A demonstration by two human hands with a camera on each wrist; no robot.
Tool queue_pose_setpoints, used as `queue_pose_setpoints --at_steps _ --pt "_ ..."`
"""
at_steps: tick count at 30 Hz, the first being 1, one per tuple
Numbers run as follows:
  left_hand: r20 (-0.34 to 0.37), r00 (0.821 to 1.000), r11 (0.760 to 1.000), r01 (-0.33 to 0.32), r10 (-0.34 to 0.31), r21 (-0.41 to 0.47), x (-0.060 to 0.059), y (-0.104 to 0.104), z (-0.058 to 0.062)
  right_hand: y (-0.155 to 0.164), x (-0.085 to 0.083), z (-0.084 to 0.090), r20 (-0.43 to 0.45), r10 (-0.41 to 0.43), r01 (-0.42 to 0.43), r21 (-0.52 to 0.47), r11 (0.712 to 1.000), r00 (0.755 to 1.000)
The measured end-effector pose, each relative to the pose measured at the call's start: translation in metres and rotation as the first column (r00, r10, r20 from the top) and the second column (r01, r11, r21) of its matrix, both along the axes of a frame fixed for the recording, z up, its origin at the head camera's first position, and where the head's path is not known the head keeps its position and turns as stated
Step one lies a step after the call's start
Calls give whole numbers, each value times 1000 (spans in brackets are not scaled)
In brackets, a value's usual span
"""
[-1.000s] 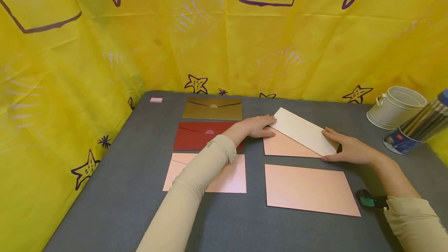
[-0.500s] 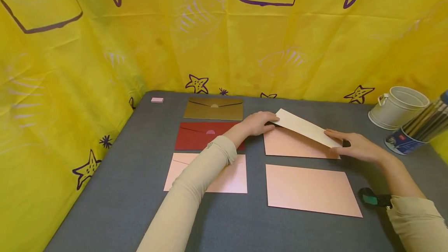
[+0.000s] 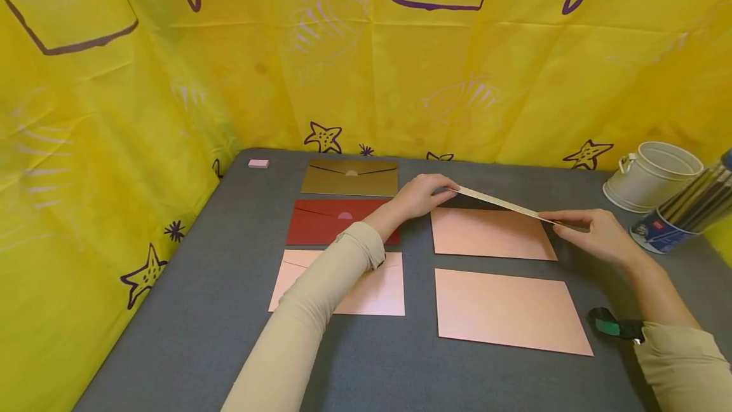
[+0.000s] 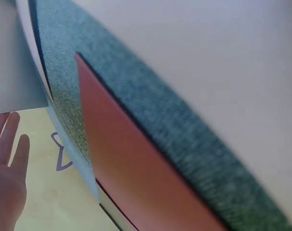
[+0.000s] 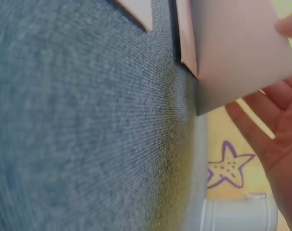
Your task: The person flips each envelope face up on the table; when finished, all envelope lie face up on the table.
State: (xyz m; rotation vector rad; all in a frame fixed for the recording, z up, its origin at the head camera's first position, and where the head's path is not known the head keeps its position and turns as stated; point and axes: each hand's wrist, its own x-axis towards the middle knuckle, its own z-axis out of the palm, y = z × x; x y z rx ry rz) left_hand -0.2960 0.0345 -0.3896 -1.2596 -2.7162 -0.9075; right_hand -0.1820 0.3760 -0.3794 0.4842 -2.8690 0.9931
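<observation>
A thin white card [image 3: 497, 201] is tilted up nearly edge-on to the head view. My left hand [image 3: 422, 197] pinches its left end, and my right hand [image 3: 600, 235] pinches the right end between thumb and fingers. The right wrist view shows one flat face of the white card [image 5: 239, 57], greyish in shade. Below it lies a peach-pink rectangle [image 3: 492, 235], flat, with a second pink rectangle [image 3: 511, 311] nearer the front. Under my left forearm lie a red envelope [image 3: 317, 224] and a pale pink envelope [image 3: 374, 297], both partly hidden.
A gold envelope [image 3: 350, 180] lies at the back, with a small pink block [image 3: 258, 163] left of it. To the right stand a white metal bucket [image 3: 649, 177] and a blue tin of pencils [image 3: 666, 231]. A yellow patterned cloth [image 3: 366, 68] hangs behind the grey table [image 3: 189, 336].
Both hands have lifted the white card off the upper pink rectangle and tipped it from showing its broad face to nearly edge-on. The upper pink rectangle is now uncovered.
</observation>
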Motion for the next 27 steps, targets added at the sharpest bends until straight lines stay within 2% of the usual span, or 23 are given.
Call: queue_pose_setpoints --at_steps 4,8,10,12,15,19,24,27 --pt "59 998 988 -15 6 156 1 0 1 -1 -2 2 -42 -85 83 -55 995 995" --pt "148 989 950 -52 6 307 2 -1 4 -2 -6 5 -11 -160 158 -106 982 987" --pt "198 980 934 -75 5 350 3 -1 5 -2 -8 4 14 -183 183 -129 975 983" --pt "233 972 927 -96 9 364 4 -1 5 -1 -11 2 32 -202 205 -144 968 979" --pt "251 968 932 -109 21 346 3 -2 4 0 -14 -3 55 -212 218 -166 962 976" --pt "248 968 954 -116 45 278 1 -4 1 2 -19 -9 67 -207 214 -129 968 976" --pt "219 973 986 -106 76 131 -2 -6 -3 3 -22 -13 66 -207 209 -32 977 976" --pt "192 978 995 -91 81 41 -3 -7 -5 2 -24 -15 69 -201 201 5 980 977"
